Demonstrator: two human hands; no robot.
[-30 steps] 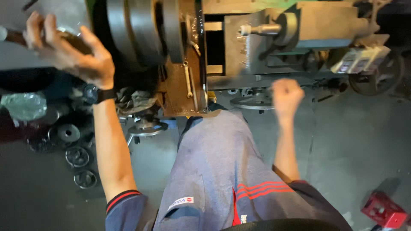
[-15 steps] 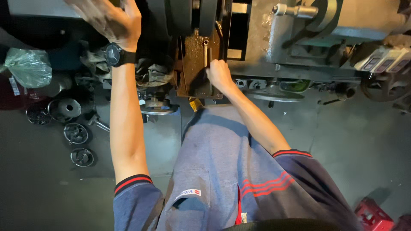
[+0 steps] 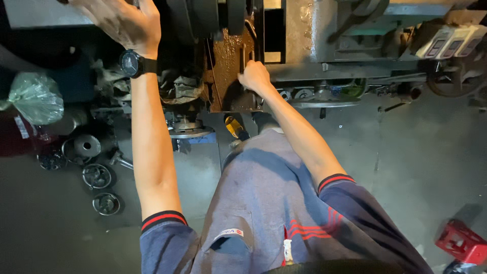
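Observation:
I stand at a large metal lathe [image 3: 314, 30] and look down along my own body. My right hand [image 3: 255, 77] is closed around a slim upright metal lever [image 3: 245, 53] on the rusty brown front plate [image 3: 225, 76] of the machine. My left hand [image 3: 122, 23], with a black wristwatch [image 3: 133, 64] on its wrist, lies palm down against the grey housing [image 3: 40, 15] at the top left. Its fingertips run out of the frame, so whether it grips anything is hidden.
Several round metal parts [image 3: 96, 175] lie on the dark floor at the left, near a green plastic bag [image 3: 33, 99]. A red crate [image 3: 461, 241] stands at the lower right. A handwheel [image 3: 456, 83] juts from the machine's right end. My yellow shoe [image 3: 234, 127] shows below the plate.
My right hand has moved from free air up to the brown plate and closed on the lever. My left hand has shifted right along the housing. The view has tilted.

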